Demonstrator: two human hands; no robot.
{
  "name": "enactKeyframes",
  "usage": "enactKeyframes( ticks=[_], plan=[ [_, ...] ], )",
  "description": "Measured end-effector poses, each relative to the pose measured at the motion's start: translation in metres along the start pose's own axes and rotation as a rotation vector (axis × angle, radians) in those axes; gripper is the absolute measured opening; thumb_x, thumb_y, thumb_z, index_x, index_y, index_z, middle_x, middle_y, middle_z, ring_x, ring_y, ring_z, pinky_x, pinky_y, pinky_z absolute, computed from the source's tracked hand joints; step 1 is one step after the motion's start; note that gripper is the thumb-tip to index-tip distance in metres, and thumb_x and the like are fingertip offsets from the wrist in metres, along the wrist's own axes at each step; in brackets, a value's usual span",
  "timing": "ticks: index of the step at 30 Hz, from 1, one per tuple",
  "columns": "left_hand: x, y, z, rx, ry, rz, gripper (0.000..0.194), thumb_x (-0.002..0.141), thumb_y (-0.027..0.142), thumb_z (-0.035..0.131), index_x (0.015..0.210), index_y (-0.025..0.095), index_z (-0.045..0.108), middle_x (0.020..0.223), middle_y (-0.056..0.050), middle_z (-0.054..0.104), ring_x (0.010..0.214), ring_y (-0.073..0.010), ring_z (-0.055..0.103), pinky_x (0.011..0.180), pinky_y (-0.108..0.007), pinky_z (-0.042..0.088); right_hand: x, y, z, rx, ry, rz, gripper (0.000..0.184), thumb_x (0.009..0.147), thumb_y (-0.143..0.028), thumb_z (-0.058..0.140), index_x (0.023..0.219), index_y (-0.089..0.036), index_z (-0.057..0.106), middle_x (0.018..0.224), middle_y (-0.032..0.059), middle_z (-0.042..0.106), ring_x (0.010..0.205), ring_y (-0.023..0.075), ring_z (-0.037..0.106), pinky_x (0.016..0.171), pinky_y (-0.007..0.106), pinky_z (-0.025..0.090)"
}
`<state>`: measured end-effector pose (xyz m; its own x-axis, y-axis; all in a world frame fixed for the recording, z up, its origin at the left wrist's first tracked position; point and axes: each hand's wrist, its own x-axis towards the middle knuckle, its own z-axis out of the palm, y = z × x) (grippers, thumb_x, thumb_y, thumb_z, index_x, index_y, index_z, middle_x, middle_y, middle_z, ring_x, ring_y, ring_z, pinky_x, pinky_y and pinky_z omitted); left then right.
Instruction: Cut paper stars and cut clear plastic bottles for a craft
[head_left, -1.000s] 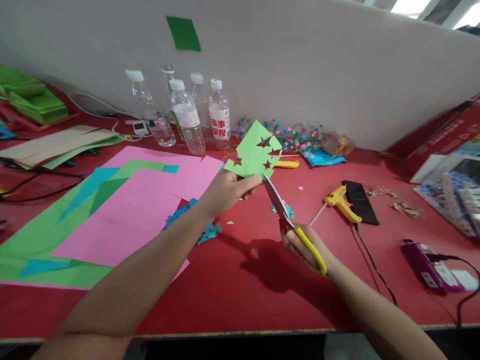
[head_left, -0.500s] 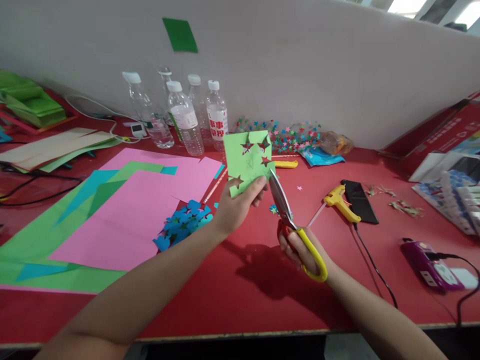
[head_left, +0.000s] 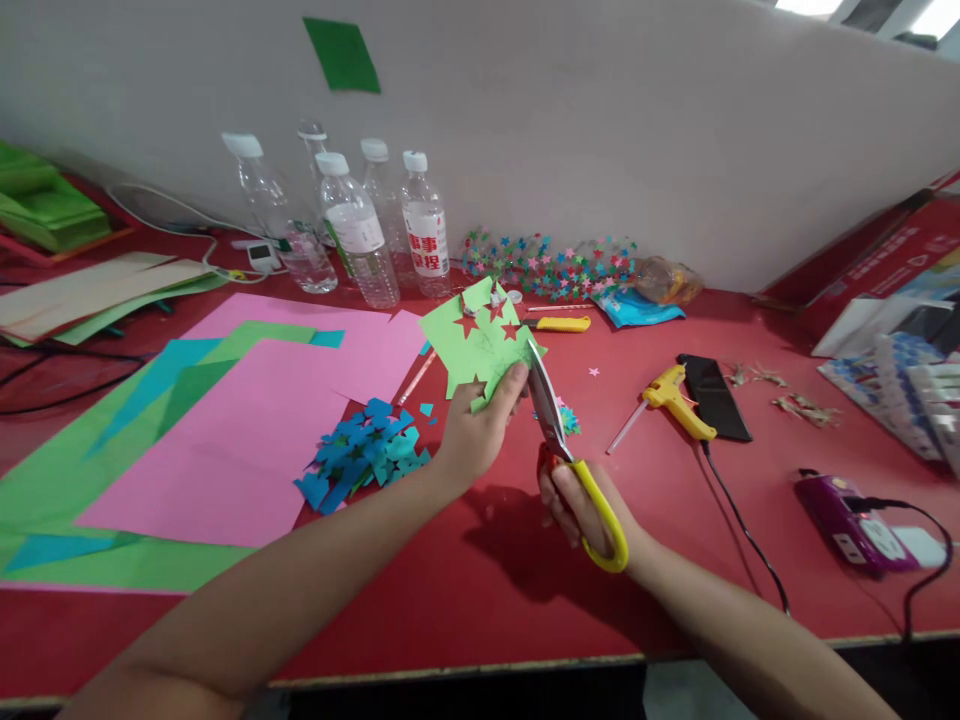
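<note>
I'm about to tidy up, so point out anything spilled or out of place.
Blue paper scraps lie in a loose heap beside the pink sheet, and one pink star lies alone on the red table, as if dropped. No liquid spill shows.

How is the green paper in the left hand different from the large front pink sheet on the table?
The green paper is small, while the front pink sheet is much larger. The green paper has star-shaped holes; the front pink sheet shows none. The green paper is held up in the left hand, whereas the front pink sheet lies flat over other sheets. Both look like coloured paper.
</note>
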<state>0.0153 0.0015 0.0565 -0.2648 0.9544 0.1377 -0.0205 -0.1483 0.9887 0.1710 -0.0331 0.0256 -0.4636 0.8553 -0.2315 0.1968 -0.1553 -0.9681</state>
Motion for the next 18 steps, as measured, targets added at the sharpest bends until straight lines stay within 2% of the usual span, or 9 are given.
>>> enactKeyframes(
  ticks=[6,9,13,18],
  plan=[
    [-0.001,0.002,0.0,-0.009,-0.018,0.018,0.049,0.083,0.056,0.058,0.053,0.02,0.044,0.049,0.004,0.041,0.049,-0.0088,0.039,0.051,-0.026,0.036,-0.001,0.001,-0.003,-0.038,0.019,-0.024,0.059,0.079,-0.079,0.042,0.065,-0.022,0.047,0.032,-0.0087,0.037,0.028,0.0079,0.035,0.036,0.023,0.033],
    [-0.002,0.001,0.0,0.007,-0.026,0.021,0.046,0.084,0.053,0.058,0.053,0.02,0.046,0.049,0.003,0.043,0.05,-0.0094,0.04,0.052,-0.026,0.037,0.0,0.0,-0.004,-0.027,0.008,-0.074,0.059,0.079,-0.079,0.042,0.067,-0.022,0.049,0.033,-0.0085,0.037,0.029,0.008,0.034,0.039,0.025,0.037],
    [-0.001,0.001,-0.001,0.009,-0.054,0.004,0.045,0.084,0.052,0.057,0.054,0.02,0.049,0.049,0.003,0.043,0.051,-0.01,0.041,0.052,-0.027,0.036,0.0,-0.008,-0.007,-0.081,0.027,-0.094,0.059,0.081,-0.079,0.039,0.061,-0.024,0.045,0.033,-0.0064,0.038,0.033,0.0102,0.04,0.048,0.028,0.047],
    [0.001,0.007,-0.003,-0.016,-0.057,-0.01,0.041,0.082,0.049,0.059,0.055,0.02,0.051,0.05,0.003,0.045,0.05,-0.0097,0.042,0.051,-0.026,0.036,0.0,-0.012,-0.01,-0.137,0.069,-0.08,0.058,0.08,-0.079,0.04,0.058,-0.025,0.043,0.034,-0.0051,0.04,0.034,0.0111,0.043,0.043,0.026,0.044]
  ],
)
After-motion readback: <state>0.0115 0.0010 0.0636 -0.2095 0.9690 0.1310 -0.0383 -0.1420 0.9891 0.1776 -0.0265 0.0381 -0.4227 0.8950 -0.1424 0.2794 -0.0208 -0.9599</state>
